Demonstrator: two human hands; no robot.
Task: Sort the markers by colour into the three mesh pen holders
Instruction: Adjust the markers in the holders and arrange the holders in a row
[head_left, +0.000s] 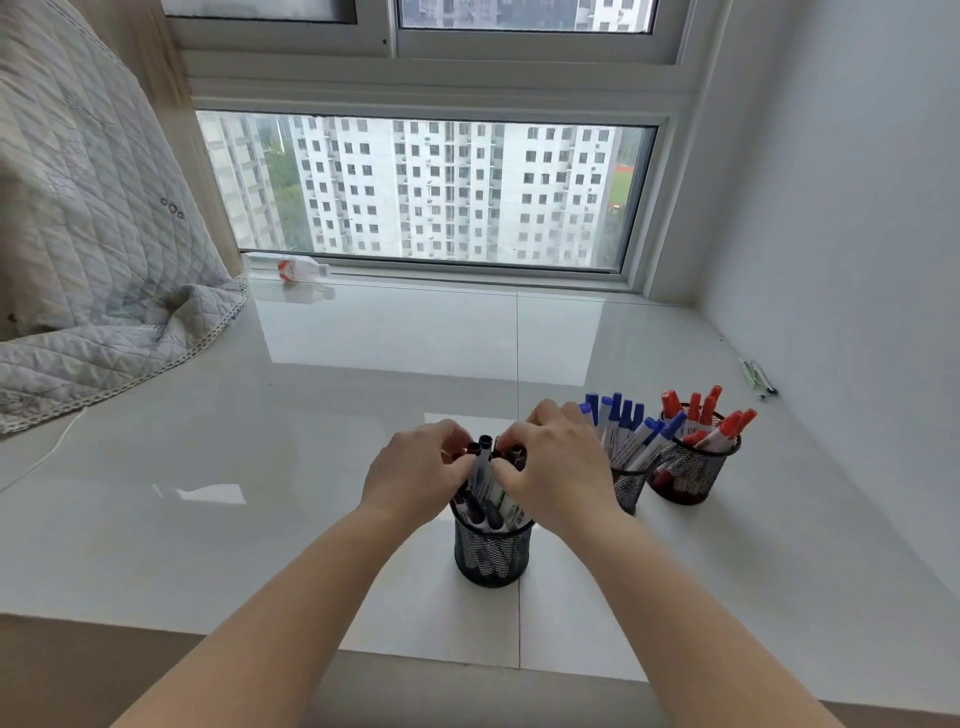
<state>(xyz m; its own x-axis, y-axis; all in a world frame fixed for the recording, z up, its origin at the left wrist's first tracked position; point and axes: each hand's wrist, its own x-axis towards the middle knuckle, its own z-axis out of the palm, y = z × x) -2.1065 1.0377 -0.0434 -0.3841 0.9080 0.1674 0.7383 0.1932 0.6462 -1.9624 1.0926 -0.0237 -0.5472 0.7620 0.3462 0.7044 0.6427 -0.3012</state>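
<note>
Three black mesh pen holders stand on the white sill. The nearest holder (492, 553) is filled with black-capped markers (483, 480). My left hand (415, 475) and my right hand (558, 467) are both closed around the tops of these black markers, gripping the bunch from either side. Behind my right hand, a second holder (628, 488) carries blue-capped markers (631, 431). At the far right, the third holder (693, 473) contains red-capped markers (706, 415). My hands hide part of the black caps.
A quilted grey blanket (93, 249) drapes over the sill's left side. A plastic bottle (291, 267) lies by the window frame. A pen (758, 376) rests near the right wall. The sill's front edge (363, 654) runs just below the nearest holder.
</note>
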